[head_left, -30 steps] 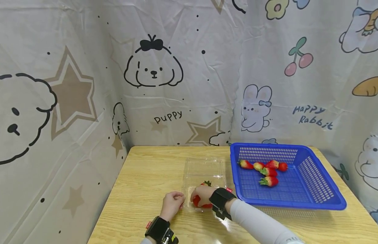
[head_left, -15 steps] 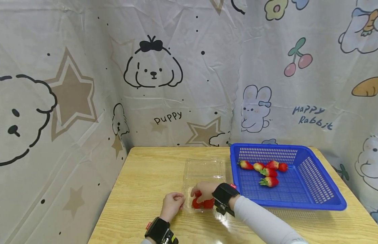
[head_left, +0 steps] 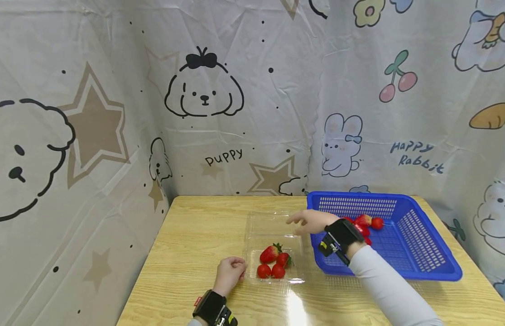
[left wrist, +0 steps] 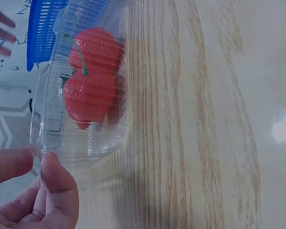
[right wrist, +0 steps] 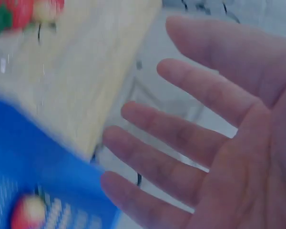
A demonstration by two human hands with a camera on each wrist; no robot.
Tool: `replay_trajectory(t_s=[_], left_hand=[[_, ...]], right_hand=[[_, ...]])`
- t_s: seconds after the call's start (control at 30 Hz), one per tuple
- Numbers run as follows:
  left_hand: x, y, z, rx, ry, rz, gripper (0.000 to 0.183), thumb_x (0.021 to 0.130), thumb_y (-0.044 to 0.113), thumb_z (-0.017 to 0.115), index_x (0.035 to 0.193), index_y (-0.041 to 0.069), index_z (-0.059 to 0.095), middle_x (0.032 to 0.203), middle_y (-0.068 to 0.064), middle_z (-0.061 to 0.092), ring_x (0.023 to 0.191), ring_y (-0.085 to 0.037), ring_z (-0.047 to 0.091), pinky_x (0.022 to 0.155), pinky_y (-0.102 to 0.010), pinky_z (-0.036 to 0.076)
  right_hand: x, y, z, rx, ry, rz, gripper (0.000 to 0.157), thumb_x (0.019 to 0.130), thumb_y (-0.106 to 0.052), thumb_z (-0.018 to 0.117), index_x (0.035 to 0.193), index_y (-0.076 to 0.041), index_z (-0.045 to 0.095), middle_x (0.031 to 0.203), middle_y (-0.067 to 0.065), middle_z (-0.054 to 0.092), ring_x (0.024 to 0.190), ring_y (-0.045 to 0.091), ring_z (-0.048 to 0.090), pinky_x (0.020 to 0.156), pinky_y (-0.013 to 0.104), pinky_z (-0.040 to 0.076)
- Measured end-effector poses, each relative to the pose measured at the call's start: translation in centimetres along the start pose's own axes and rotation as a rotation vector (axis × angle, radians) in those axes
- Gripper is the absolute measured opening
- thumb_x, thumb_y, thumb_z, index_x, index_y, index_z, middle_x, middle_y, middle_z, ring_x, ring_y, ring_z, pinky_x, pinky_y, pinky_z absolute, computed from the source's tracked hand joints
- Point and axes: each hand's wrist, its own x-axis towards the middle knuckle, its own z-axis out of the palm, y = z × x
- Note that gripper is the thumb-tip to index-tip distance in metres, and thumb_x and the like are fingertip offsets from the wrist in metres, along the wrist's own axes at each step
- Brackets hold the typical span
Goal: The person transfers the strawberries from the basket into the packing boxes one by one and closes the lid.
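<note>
My left hand point(head_left: 230, 273) pinches the left rim of a clear plastic clamshell box point(head_left: 254, 254), whose lid point(head_left: 270, 222) lies folded back. The left wrist view shows thumb and finger on that rim. Inside the base sit two strawberries point(head_left: 270, 254) and, nearer me, two round cherry tomatoes point(head_left: 264, 271). Above the near left rim of the blue basket point(head_left: 407, 258), my right hand point(head_left: 315, 221) holds nothing; its fingers are spread in the right wrist view. Strawberries point(head_left: 363, 220) and a small round red fruit point(head_left: 377, 223) lie in the basket, partly hidden by my right wrist.
Box and basket stand side by side on a wooden table point(head_left: 195, 235). A printed curtain point(head_left: 236, 127) hangs behind the table and along its sides. Both wrists wear black camera straps point(head_left: 345, 235).
My right hand has let go of a strawberry in the box and moved up and right to the basket's left rim. My left hand has stayed on the box.
</note>
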Motion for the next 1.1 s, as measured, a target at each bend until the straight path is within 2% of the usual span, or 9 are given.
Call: replay_trajectory(t_s=[0.23,0.4,0.5,0.67,0.77,0.87,0.93,1.03,1.1], left_hand=[[0.0,0.0,-0.1,-0.002,0.002,0.001,0.015,0.081,-0.002,0.06,0.09,-0.014,0.059,0.062,-0.002,0.057,0.05,-0.007,0.052,0.047,-0.022,0.046],[0.0,0.1,-0.1,-0.004,0.005,-0.003,0.015,0.081,-0.002,0.06,0.09,-0.014,0.059,0.061,-0.001,0.057,0.05,-0.007,0.052,0.048,-0.024,0.047],[0.0,0.1,-0.1,0.0,0.005,-0.009,0.015,0.081,-0.002,0.06,0.091,-0.013,0.06,0.062,-0.003,0.058,0.051,-0.007,0.052,0.049,-0.025,0.048],[0.0,0.1,-0.1,0.002,0.001,-0.01,0.015,0.082,-0.002,0.06,0.091,-0.013,0.059,0.063,-0.005,0.059,0.051,-0.008,0.052,0.048,-0.023,0.046],[0.1,0.1,0.0,0.0,0.0,-0.016,0.016,0.082,-0.001,0.06,0.092,-0.013,0.06,0.063,-0.003,0.058,0.051,-0.007,0.052,0.047,-0.022,0.046],[0.1,0.1,0.0,-0.001,-0.001,-0.017,0.016,0.082,-0.001,0.06,0.092,-0.013,0.06,0.063,-0.003,0.058,0.05,-0.007,0.051,0.047,-0.022,0.046],[0.1,0.2,0.0,-0.004,-0.002,-0.015,0.016,0.082,-0.001,0.06,0.092,-0.014,0.059,0.062,-0.003,0.058,0.05,-0.007,0.051,0.047,-0.022,0.046],[0.1,0.2,0.0,-0.002,-0.003,-0.006,0.016,0.082,-0.002,0.06,0.091,-0.014,0.059,0.062,-0.003,0.058,0.05,-0.007,0.051,0.047,-0.023,0.046],[0.1,0.2,0.0,-0.002,-0.003,-0.011,0.015,0.082,-0.002,0.06,0.091,-0.013,0.06,0.062,-0.004,0.058,0.05,-0.008,0.052,0.047,-0.023,0.046]], right_hand=[[-2.9,3.9,-2.6,-0.084,0.228,0.102,0.046,0.086,-0.017,0.061,0.126,0.002,0.05,0.126,0.024,0.048,0.115,0.04,0.046,0.096,0.051,0.037],[-4.3,6.5,-2.3,-0.078,0.413,0.233,0.06,0.083,-0.014,0.064,0.133,0.005,0.038,0.133,0.035,0.032,0.121,0.052,0.031,0.094,0.062,0.031],[-4.6,8.2,-1.5,-0.054,0.466,0.33,0.069,0.08,-0.012,0.066,0.136,0.005,0.031,0.135,0.039,0.023,0.121,0.057,0.023,0.093,0.067,0.027],[-5.2,10.8,0.2,0.026,0.422,0.516,0.078,0.078,-0.015,0.067,0.137,0.008,0.023,0.134,0.045,0.016,0.118,0.061,0.024,0.091,0.067,0.029],[-5.7,12.1,1.2,0.056,0.371,0.582,0.072,0.076,-0.015,0.068,0.131,0.01,0.03,0.124,0.043,0.034,0.108,0.055,0.042,0.084,0.059,0.041],[-6.1,12.9,2.0,0.084,0.312,0.586,0.042,0.073,-0.013,0.069,0.1,0.011,0.047,0.087,0.025,0.053,0.077,0.034,0.055,0.065,0.038,0.047],[-6.4,13.0,2.4,0.091,0.281,0.561,0.028,0.073,-0.012,0.07,0.077,0.002,0.046,0.066,0.008,0.047,0.06,0.019,0.047,0.054,0.028,0.039],[-6.9,12.5,2.8,0.108,0.272,0.542,0.034,0.071,-0.007,0.069,0.062,-0.009,0.036,0.058,-0.002,0.031,0.053,0.012,0.033,0.05,0.022,0.027],[-7.3,11.8,3.0,0.116,0.297,0.552,0.027,0.071,-0.002,0.066,0.064,-0.007,0.04,0.06,-0.001,0.034,0.055,0.014,0.034,0.05,0.023,0.029]])
